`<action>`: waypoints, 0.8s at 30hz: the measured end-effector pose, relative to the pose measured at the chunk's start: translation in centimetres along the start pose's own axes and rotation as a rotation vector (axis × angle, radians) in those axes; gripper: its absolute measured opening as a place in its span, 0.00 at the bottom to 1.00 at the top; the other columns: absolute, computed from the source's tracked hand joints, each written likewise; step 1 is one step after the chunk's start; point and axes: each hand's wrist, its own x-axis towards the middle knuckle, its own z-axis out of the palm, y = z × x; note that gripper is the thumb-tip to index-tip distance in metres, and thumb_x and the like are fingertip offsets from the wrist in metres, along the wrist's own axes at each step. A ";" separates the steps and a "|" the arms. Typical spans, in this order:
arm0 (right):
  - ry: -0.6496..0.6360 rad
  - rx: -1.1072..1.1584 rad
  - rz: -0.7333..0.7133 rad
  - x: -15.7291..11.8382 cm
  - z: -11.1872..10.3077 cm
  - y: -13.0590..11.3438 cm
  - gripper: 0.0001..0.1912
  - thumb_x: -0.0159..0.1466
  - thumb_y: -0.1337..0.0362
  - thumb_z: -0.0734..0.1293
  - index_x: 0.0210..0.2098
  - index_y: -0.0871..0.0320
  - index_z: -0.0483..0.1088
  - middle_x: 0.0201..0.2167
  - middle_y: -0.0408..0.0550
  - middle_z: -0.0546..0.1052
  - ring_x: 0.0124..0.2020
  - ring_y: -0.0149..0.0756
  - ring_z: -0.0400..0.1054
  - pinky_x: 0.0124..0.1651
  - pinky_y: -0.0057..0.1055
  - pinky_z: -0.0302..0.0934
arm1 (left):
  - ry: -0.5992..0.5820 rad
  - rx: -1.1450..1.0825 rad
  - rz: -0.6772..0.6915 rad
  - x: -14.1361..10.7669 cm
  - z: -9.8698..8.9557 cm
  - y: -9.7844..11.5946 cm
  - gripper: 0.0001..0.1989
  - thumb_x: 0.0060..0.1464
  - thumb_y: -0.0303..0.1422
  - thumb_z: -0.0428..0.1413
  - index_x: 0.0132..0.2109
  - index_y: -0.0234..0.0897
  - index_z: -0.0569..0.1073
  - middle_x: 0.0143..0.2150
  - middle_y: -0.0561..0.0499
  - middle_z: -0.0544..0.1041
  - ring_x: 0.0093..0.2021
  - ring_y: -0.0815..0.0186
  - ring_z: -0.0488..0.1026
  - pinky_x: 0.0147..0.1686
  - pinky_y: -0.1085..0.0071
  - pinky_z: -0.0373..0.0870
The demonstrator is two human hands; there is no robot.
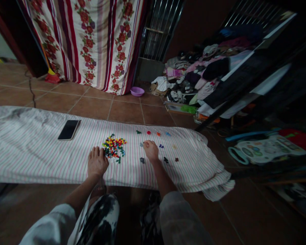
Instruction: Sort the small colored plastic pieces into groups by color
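Observation:
A mixed heap of tiny coloured pieces (114,147) lies on the striped cloth (53,156). My left hand (98,162) rests flat against the heap's left side, fingers stretched out. To the right, my right hand (151,151) is closed in a pinch beside a small light grey cluster (141,144); whatever its fingertips hold is too small to make out. Around it sit separate little clusters: green (138,132), red (149,132), orange (158,134), light blue (168,134), dark blue (161,146), beige (174,146), dark grey (142,160), black (166,159) and brown (176,159).
A phone (69,130) lies on the cloth left of the heap. Beyond are a purple basin (137,91), a floral curtain (91,44) and a red broom (52,78). Piled clothes (191,73) and a colourful toy panel (265,149) stand at the right.

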 end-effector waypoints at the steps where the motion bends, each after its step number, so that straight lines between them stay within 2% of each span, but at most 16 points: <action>1: 0.000 0.008 -0.001 -0.2 -0.1 -0.1 0.09 0.60 0.67 0.62 0.35 0.56 0.75 0.34 0.47 0.74 0.34 0.33 0.67 0.38 0.27 0.58 | -0.001 0.001 -0.001 0.0 -0.1 0.0 0.22 0.53 0.31 0.46 0.54 0.29 0.68 0.59 0.33 0.67 0.63 0.48 0.58 0.59 0.52 0.56; 5: 0.012 0.041 0.012 -1.3 -0.8 0.4 0.10 0.59 0.67 0.61 0.36 0.56 0.73 0.35 0.47 0.75 0.35 0.33 0.68 0.38 0.27 0.59 | 0.002 -0.003 0.000 0.0 -0.2 0.1 0.22 0.53 0.31 0.46 0.54 0.29 0.68 0.58 0.33 0.68 0.63 0.48 0.59 0.59 0.53 0.57; 12: 0.073 0.030 0.091 -2.9 -3.2 3.7 0.09 0.57 0.66 0.61 0.35 0.57 0.71 0.31 0.48 0.76 0.34 0.35 0.68 0.39 0.29 0.60 | 0.026 0.009 0.022 -0.1 -0.4 0.1 0.21 0.54 0.31 0.45 0.53 0.29 0.68 0.57 0.34 0.68 0.62 0.48 0.59 0.59 0.53 0.56; 16: 0.070 0.036 0.075 -4.4 -4.1 4.9 0.09 0.56 0.67 0.60 0.34 0.57 0.71 0.30 0.47 0.75 0.32 0.34 0.68 0.39 0.28 0.60 | 0.016 -0.014 0.026 0.0 -0.6 0.1 0.21 0.54 0.31 0.45 0.53 0.29 0.68 0.56 0.34 0.69 0.62 0.48 0.59 0.58 0.53 0.57; 19: 0.019 0.033 0.010 -5.8 -4.0 4.7 0.10 0.57 0.68 0.59 0.34 0.56 0.71 0.31 0.46 0.75 0.33 0.33 0.68 0.40 0.27 0.59 | 0.015 -0.036 0.024 -0.1 -0.6 0.1 0.22 0.53 0.31 0.46 0.54 0.29 0.68 0.56 0.34 0.68 0.62 0.48 0.58 0.58 0.52 0.57; 24: -0.142 -0.015 -0.092 -7.7 -3.0 2.8 0.10 0.60 0.69 0.59 0.36 0.56 0.71 0.31 0.45 0.75 0.34 0.33 0.67 0.39 0.26 0.57 | 0.023 -0.058 0.023 -0.1 -0.5 0.0 0.23 0.52 0.31 0.46 0.55 0.31 0.67 0.57 0.34 0.68 0.62 0.48 0.58 0.58 0.51 0.57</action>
